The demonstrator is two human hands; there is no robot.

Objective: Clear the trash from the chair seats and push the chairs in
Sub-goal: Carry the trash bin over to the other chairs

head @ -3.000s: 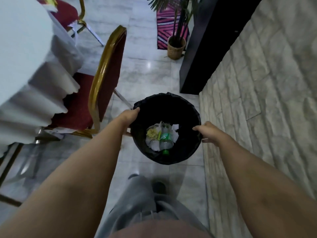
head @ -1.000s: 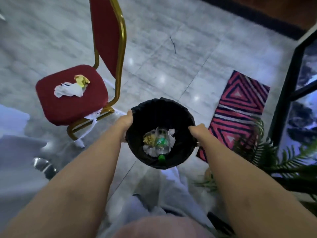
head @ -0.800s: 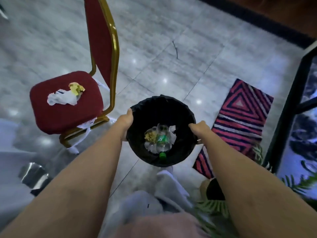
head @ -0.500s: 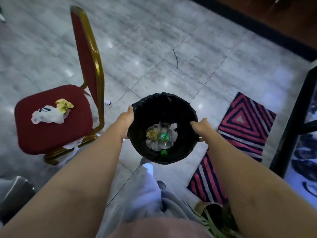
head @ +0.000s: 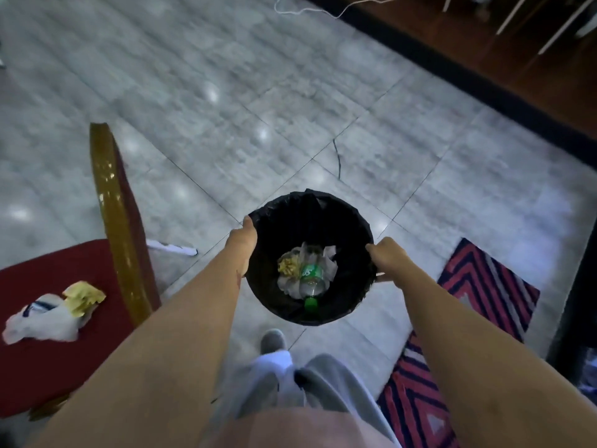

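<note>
I carry a black lined trash bin [head: 352,221] in front of me with both hands. My left hand [head: 243,238] grips its left rim and my right hand [head: 382,256] grips its right rim. Inside lie a clear bottle with a green cap [head: 310,279], crumpled tissue and a yellow wad. At lower left stands a red chair with a gold frame [head: 119,221]. On its seat [head: 48,373] lie a crumpled white wrapper [head: 38,323] and a yellow crumpled paper [head: 83,297].
Grey marble floor stretches ahead. A red, striped rug [head: 478,305] lies at lower right beside a black post [head: 578,273]. A dark border strip and wooden floor run along the upper right, and a white cord [head: 323,9] lies at the top.
I have walked on with the bin, past the first chair and the plant. The chair with trash on its seat has come closer and slid to the lower left.
</note>
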